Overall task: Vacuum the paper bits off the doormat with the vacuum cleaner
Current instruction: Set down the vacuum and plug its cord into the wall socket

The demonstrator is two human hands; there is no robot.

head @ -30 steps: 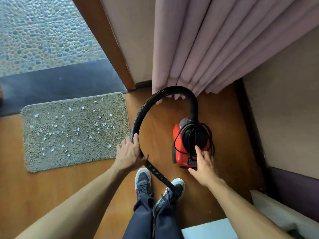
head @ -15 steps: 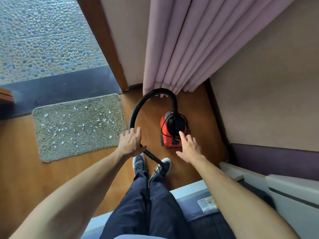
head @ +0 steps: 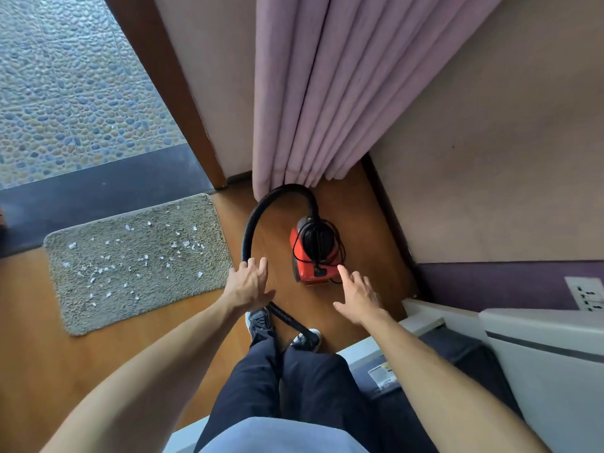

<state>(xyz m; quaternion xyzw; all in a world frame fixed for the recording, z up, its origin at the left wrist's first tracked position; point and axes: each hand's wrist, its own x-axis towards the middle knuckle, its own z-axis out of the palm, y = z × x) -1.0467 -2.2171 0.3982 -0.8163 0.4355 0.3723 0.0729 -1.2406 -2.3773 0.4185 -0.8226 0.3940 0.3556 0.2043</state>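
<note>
Wooden flooring [head: 32, 322] runs from an open doorway at far left, with pebble paving [head: 65, 93] outside, to a corner at far right where a pink curtain [head: 327, 93] hangs.

From the head view, the doormat [head: 137, 289] lies on the left just inside the threshold. The paper bits [head: 186, 245] are scattered over its pile, so none of the cleaning looks done yet. The vacuum cleaner [head: 307, 273], red with a black top, stands on the floor to the mat's right, below the curtain. Its cord [head: 340, 246] is looped around the body, which suggests it is not plugged in.

The hose [head: 258, 210] arches up from the machine and comes down to the left hand [head: 250, 284], which wraps it near the mat's right edge, probably to keep the loop under control and ready to swing over the bits. From there the hose runs near, between the shoes [head: 258, 322], and its nozzle is hidden.

The right hand [head: 358, 297] holds nothing. Its fingers are spread and the forefinger points at the machine's near end, probably reaching for a switch or the cord. A wall socket [head: 588, 294] shows at far right.
</note>
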